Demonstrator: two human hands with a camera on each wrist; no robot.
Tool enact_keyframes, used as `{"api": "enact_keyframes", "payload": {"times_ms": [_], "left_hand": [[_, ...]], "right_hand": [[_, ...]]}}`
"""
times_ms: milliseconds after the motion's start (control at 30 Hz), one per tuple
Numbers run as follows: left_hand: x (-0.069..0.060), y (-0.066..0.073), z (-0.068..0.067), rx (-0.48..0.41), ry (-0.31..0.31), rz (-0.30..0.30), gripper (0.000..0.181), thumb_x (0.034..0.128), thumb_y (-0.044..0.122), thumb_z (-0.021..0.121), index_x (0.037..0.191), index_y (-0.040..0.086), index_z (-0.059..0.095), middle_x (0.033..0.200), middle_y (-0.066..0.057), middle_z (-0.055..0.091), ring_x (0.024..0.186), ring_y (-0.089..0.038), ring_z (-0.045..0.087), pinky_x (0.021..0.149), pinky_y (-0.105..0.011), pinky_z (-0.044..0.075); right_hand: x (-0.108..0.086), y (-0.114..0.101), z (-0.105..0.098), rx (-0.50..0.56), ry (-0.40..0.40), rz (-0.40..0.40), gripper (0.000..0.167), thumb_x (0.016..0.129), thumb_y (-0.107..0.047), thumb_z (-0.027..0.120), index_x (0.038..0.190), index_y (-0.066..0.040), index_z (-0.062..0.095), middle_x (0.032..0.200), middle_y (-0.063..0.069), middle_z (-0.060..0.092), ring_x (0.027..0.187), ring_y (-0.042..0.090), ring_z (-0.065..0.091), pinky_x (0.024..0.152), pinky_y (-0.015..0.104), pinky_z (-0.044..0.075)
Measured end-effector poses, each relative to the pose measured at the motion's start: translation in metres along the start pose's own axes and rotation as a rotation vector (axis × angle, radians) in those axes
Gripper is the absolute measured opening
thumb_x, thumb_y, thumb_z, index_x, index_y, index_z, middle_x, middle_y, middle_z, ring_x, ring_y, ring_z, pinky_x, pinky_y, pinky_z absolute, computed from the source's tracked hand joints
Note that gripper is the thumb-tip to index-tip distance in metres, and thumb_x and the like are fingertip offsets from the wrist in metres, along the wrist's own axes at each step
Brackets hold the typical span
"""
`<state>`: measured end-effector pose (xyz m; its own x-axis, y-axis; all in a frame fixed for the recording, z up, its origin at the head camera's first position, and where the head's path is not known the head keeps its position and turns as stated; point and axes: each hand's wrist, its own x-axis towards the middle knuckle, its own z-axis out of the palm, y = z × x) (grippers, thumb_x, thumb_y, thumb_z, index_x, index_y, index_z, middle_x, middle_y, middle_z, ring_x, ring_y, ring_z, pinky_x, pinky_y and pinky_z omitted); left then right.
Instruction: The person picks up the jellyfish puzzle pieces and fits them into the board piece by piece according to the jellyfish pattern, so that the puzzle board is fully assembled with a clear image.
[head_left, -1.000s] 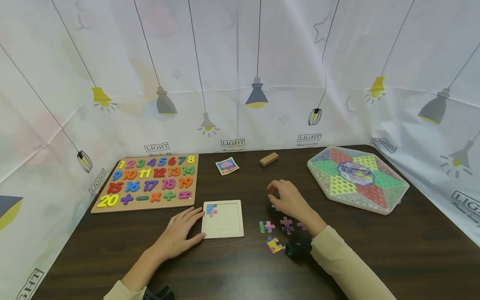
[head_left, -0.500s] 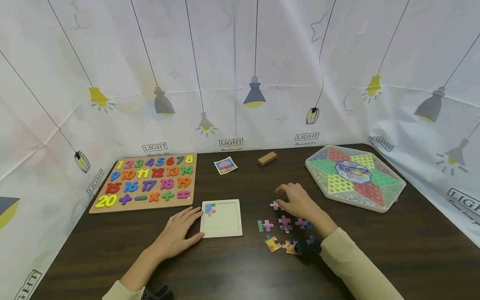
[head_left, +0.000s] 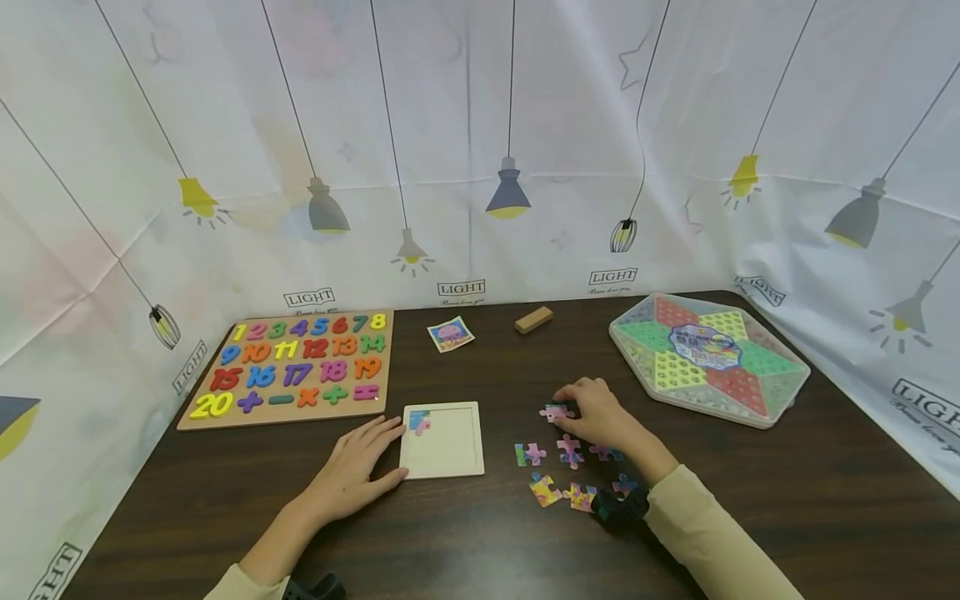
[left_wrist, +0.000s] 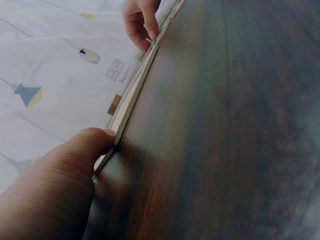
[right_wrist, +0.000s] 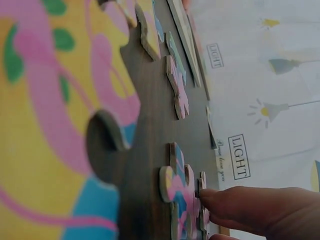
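Spreading our left hand (head_left: 352, 471) along the left side of the pale tray (head_left: 450, 446), thumb by its near corner, we pinch a pink puzzle piece (head_left: 551, 412) between the thumb and fingertips of our right hand (head_left: 597, 417). That piece is at the dark table (head_left: 487, 367), right of the tray and apart from it. Nearer us lie loose pieces (head_left: 570, 451) in two rows; a blue-and-pink section (head_left: 419, 421) sits in the tray's far left corner.

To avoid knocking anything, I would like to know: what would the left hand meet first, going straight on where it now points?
The left hand would likely meet the pale puzzle tray, whose edge it seems to touch.
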<state>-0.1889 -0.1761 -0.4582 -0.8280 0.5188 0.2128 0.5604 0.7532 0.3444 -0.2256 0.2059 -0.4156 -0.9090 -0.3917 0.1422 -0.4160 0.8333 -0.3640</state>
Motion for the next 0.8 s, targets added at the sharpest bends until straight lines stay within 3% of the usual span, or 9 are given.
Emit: {"api": "enact_keyframes", "payload": {"times_ms": [400, 800], "left_hand": [[0.0001, 0.0001, -0.0001, 0.006, 0.006, 0.011, 0.065, 0.0876, 0.053, 0.051, 0.138, 0.013, 0.042, 0.143, -0.006, 0.037, 0.132, -0.028, 0.028, 0.100, -0.056, 0.022], [-0.0004, -0.0004, -0.0003, 0.005, 0.008, 0.012, 0.065, 0.0874, 0.052, 0.052, 0.138, 0.013, 0.042, 0.143, -0.005, 0.037, 0.132, -0.028, 0.028, 0.100, -0.057, 0.022]], "right_hand": [[-0.0006, -0.0012, 0.0002, 0.020, 0.027, 0.002, 0.020, 0.080, -0.013, 0.071, 0.095, -0.004, 0.062, 0.091, 0.010, 0.058, 0.084, 0.027, 0.047, 0.074, 0.043, 0.037], [0.0013, -0.0027, -0.0011, 0.047, 0.019, 0.028, 0.016, 0.081, -0.012, 0.070, 0.093, -0.008, 0.061, 0.087, 0.004, 0.062, 0.082, 0.022, 0.057, 0.074, 0.040, 0.047]]}}
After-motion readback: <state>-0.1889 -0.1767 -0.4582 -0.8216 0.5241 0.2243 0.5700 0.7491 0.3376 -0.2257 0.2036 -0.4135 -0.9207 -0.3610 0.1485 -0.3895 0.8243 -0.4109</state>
